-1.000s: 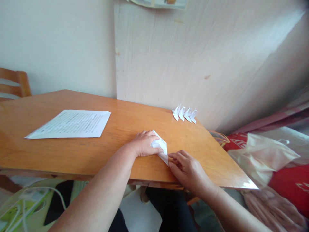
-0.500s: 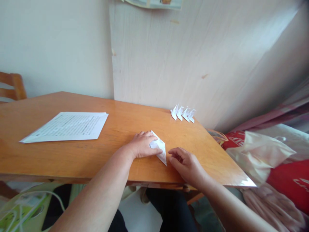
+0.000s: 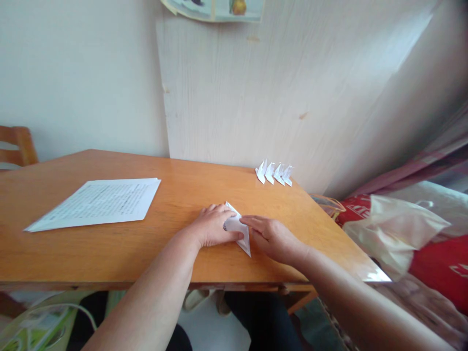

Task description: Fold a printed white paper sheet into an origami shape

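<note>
A white sheet of paper point(image 3: 237, 224), folded into a small pointed shape, lies on the wooden table near its front edge. My left hand point(image 3: 215, 226) rests on its left part, thumb and fingers spread, pressing it against the tabletop. From the right, my right hand point(image 3: 272, 236) reaches the paper's right edge with its fingers stretched out flat; the fingertips touch the paper. Part of the paper is hidden under my left fingers.
A stack of printed sheets point(image 3: 98, 202) lies on the table point(image 3: 183, 185) to the left. Several folded paper pieces point(image 3: 269, 173) line up by the wall at the back right. Bags and cloth point(image 3: 395, 224) are heaped beyond the right edge. A wooden chair point(image 3: 24, 146) stands at far left.
My right hand has moved left onto the paper's edge, its curled fingers now straightened. My left hand stays on the paper. The view has tilted up slightly.
</note>
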Tool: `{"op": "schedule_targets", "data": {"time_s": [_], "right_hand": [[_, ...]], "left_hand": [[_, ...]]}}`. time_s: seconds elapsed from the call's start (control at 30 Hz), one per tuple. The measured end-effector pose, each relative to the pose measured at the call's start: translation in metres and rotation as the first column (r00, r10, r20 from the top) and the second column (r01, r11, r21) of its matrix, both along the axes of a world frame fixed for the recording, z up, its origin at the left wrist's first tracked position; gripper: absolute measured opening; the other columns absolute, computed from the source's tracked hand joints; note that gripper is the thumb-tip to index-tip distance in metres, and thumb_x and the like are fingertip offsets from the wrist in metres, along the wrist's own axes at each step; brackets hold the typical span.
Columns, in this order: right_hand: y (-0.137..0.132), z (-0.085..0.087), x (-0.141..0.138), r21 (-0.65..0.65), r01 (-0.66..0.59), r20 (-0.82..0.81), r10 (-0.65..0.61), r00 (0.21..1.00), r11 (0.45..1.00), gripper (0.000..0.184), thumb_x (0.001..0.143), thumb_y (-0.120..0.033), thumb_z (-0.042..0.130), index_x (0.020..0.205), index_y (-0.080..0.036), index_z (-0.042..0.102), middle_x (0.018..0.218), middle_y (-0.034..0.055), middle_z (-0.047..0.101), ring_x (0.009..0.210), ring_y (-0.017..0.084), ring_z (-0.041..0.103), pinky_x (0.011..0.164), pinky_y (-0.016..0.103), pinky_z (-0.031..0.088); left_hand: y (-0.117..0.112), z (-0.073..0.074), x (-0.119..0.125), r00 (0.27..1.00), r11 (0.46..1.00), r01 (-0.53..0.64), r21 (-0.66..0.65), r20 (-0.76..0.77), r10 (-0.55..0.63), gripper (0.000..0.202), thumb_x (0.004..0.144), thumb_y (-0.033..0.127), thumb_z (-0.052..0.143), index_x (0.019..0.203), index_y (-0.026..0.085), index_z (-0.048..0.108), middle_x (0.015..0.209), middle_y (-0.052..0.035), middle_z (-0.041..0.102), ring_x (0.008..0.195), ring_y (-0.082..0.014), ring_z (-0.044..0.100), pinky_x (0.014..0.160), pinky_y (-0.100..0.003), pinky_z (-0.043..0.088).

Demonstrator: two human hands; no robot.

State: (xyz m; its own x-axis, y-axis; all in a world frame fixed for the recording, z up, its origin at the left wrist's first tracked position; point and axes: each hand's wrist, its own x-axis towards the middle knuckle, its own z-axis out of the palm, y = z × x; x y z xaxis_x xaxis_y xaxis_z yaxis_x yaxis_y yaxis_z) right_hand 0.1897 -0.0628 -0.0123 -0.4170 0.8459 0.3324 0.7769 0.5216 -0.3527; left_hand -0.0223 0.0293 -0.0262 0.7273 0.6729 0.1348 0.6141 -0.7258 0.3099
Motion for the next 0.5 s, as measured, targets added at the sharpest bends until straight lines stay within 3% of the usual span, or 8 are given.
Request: {"op": "schedule_targets", "data": {"time_s": [0.17,0.37,0.5], "right_hand": [[0.016,0.004,-0.005,-0.038,-0.049,0.233,0.056,0.971,0.998,0.044,0.092,-0.015,0.050,0.135,-0.019,0.059,0.133,0.0102,0.067,0.118,0.025,0.065,0.100,0.036,0.049],[0.023,0.001,-0.009,-0.084,-0.048,0.395,0.078,0.915,0.995,0.037,0.093,-0.017,0.052,0.129,-0.019,0.063,0.131,0.0113,0.067,0.113,0.027,0.066,0.096,0.037,0.048],[0.022,0.000,-0.010,-0.061,-0.064,0.436,0.084,0.896,0.996,0.039,0.091,-0.013,0.053,0.130,-0.017,0.061,0.130,0.0137,0.067,0.111,0.027,0.065,0.096,0.037,0.047]], "left_hand": [[-0.001,0.002,0.000,1.000,1.000,-0.003,-0.001,0.028,0.003,0.067,0.079,0.074,0.059,0.134,0.035,0.059,0.135,-0.0066,0.059,0.124,-0.0338,0.052,0.103,-0.046,0.041],[-0.002,0.004,0.001,1.000,1.000,-0.004,-0.014,0.022,0.004,0.059,0.079,0.070,0.063,0.127,0.036,0.063,0.134,-0.0052,0.061,0.123,-0.0345,0.053,0.101,-0.048,0.042],[0.000,0.002,0.000,0.996,0.999,0.025,-0.024,0.084,-0.023,0.045,0.092,0.057,0.055,0.129,0.032,0.062,0.138,-0.0042,0.061,0.128,-0.0300,0.052,0.107,-0.045,0.039]]}}
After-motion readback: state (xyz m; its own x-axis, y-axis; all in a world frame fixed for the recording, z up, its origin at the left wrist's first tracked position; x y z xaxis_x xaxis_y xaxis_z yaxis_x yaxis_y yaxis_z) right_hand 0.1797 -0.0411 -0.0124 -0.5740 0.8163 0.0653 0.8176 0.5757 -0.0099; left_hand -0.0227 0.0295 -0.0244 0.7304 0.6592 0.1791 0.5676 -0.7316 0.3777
